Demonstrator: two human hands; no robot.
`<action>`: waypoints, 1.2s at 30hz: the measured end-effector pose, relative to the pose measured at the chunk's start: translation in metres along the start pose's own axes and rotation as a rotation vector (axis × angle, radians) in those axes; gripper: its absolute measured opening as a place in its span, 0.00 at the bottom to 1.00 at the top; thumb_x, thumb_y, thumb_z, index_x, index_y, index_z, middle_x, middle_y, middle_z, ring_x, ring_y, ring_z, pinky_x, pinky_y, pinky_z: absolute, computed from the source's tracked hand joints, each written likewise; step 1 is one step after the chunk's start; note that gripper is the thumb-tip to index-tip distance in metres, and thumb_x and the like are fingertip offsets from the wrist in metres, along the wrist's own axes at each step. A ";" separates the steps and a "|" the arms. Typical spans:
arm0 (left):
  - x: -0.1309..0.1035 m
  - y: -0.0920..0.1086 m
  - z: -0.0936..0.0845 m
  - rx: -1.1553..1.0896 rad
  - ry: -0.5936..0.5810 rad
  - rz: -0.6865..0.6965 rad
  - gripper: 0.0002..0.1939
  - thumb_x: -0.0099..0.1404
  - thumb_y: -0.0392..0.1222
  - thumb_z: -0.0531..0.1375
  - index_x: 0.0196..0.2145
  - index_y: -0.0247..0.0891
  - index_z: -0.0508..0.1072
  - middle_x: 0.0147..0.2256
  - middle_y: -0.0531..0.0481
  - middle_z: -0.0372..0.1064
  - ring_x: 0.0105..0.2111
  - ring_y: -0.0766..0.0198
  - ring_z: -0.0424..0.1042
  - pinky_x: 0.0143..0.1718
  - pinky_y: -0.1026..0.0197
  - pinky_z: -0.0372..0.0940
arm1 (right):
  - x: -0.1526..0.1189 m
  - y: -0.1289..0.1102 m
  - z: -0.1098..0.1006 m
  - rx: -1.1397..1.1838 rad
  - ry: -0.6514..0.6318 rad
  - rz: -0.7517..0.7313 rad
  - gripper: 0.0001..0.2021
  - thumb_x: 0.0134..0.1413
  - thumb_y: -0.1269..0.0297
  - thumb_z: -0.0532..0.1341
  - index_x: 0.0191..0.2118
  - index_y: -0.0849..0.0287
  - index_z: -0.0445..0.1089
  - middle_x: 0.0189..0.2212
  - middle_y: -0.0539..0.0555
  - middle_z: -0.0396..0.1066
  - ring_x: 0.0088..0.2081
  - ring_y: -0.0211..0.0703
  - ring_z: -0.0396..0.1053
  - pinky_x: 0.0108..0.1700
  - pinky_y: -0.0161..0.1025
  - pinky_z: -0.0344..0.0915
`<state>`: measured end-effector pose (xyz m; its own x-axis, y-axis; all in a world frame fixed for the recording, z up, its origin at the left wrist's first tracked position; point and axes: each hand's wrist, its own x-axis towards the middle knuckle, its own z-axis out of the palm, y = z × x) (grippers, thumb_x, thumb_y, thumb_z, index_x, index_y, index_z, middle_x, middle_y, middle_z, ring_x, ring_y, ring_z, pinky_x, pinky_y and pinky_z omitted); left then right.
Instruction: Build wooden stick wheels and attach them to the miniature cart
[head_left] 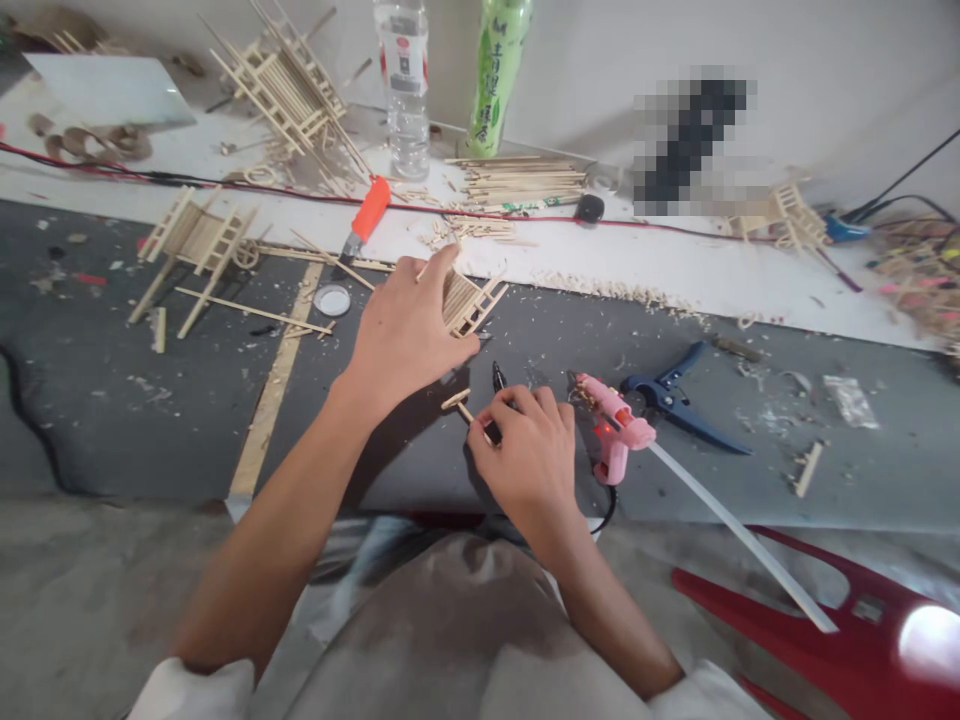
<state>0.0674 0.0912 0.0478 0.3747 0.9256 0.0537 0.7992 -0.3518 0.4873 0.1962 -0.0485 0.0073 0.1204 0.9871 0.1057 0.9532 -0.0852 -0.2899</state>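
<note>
My left hand [409, 325] reaches over a small slatted model of thin wooden sticks [469, 300], its thumb and index finger on either side of it; part of the model is hidden under the palm. Close to my body, my right hand [529, 445] pinches a short T-shaped wooden stick piece [455, 400] with its crossbar pointing left. A black pen [499, 377] pokes out beyond the right fingers; whether they touch it I cannot tell. To the right of that hand a pink hot glue gun [611, 425] with a long glue stick lies on the dark table.
Blue cutters [686, 405] lie beyond the glue gun. An orange-handled knife [367, 215] rests near a round lid [331, 300]. Finished stick models [199, 235] stand left and at the back. Two bottles [407, 100] stand by the wall, beside piled sticks [525, 182].
</note>
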 end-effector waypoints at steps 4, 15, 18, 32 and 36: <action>-0.017 -0.016 -0.023 -0.319 0.107 -0.015 0.49 0.57 0.43 0.72 0.72 0.36 0.58 0.67 0.37 0.60 0.66 0.39 0.61 0.68 0.40 0.57 | -0.005 -0.007 0.006 0.061 -0.017 -0.033 0.06 0.59 0.67 0.67 0.30 0.55 0.77 0.37 0.51 0.78 0.42 0.49 0.66 0.43 0.48 0.53; -0.087 -0.057 -0.030 -1.462 0.172 -0.397 0.31 0.52 0.40 0.67 0.57 0.40 0.78 0.49 0.46 0.79 0.44 0.50 0.78 0.49 0.48 0.73 | -0.006 -0.008 -0.005 0.343 0.060 -0.036 0.05 0.56 0.68 0.71 0.31 0.52 0.78 0.35 0.47 0.79 0.39 0.45 0.69 0.44 0.47 0.55; -0.097 -0.049 -0.023 -1.621 0.151 -0.466 0.25 0.53 0.43 0.63 0.50 0.39 0.80 0.47 0.42 0.81 0.48 0.43 0.79 0.51 0.42 0.75 | 0.000 -0.005 -0.024 0.477 0.188 -0.067 0.04 0.57 0.70 0.70 0.33 0.54 0.78 0.36 0.49 0.78 0.40 0.45 0.72 0.45 0.47 0.59; -0.113 -0.008 0.014 -1.888 -0.098 -0.662 0.15 0.57 0.46 0.66 0.41 0.38 0.81 0.41 0.43 0.82 0.56 0.36 0.75 0.59 0.40 0.72 | 0.013 -0.022 -0.035 0.363 0.389 -0.297 0.04 0.63 0.66 0.68 0.36 0.54 0.81 0.38 0.52 0.79 0.41 0.45 0.71 0.45 0.46 0.63; -0.119 -0.009 0.019 -1.901 -0.104 -0.708 0.15 0.55 0.49 0.68 0.38 0.38 0.82 0.42 0.41 0.82 0.53 0.39 0.78 0.58 0.38 0.73 | 0.013 -0.021 -0.033 0.324 0.345 -0.283 0.06 0.65 0.65 0.67 0.36 0.52 0.81 0.39 0.52 0.80 0.42 0.45 0.71 0.46 0.46 0.63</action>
<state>0.0246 -0.0187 0.0206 0.3559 0.7732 -0.5248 -0.5910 0.6213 0.5146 0.1864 -0.0378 0.0458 0.0075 0.8587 0.5124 0.8338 0.2775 -0.4772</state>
